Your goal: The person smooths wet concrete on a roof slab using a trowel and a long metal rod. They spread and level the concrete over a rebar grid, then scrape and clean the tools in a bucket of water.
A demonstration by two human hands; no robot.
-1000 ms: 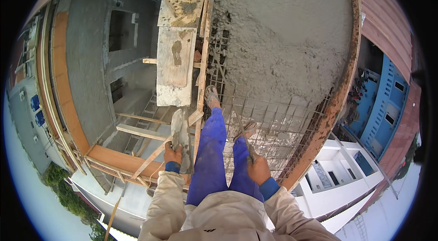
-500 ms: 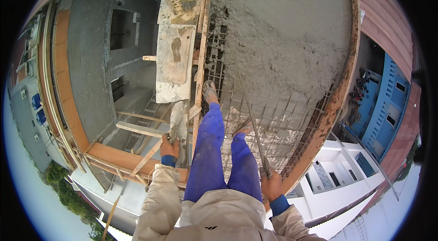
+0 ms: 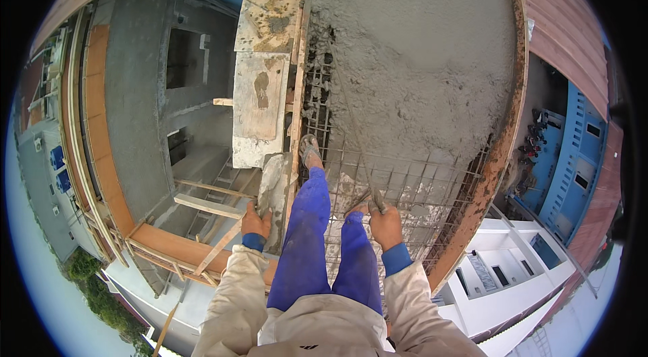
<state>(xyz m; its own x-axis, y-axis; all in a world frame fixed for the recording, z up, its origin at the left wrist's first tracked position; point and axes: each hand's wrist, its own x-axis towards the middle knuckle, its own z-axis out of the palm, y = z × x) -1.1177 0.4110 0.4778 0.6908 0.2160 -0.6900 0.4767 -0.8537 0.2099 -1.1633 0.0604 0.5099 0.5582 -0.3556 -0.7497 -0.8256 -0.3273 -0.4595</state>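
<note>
My left hand (image 3: pixel 256 222) is closed at the left edge of a short, cement-smeared board (image 3: pixel 273 181), beside my left leg. My right hand (image 3: pixel 385 224) is wrapped round a long thin pole (image 3: pixel 358 144), in front of my right thigh. The pole slants forward and left over the steel mesh (image 3: pixel 432 185) to the wet concrete (image 3: pixel 418 66); its far end is hard to make out. My left foot (image 3: pixel 310 153) stands by the wooden form edge (image 3: pixel 297 93), and my right foot (image 3: pixel 360 205) is on the mesh, partly hidden by the pole.
Wide stained planks (image 3: pixel 260 100) run along the form's left side. Left of them is a drop to a lower level with timber braces (image 3: pixel 206 206). A wooden form wall (image 3: pixel 503 154) bounds the right, with a drop and a blue building (image 3: pixel 574 154) beyond.
My right hand has moved forward and inward with the pole. The cement-smeared board at my left hand has shifted slightly forward and right. My feet stay in place; the view has tilted a little.
</note>
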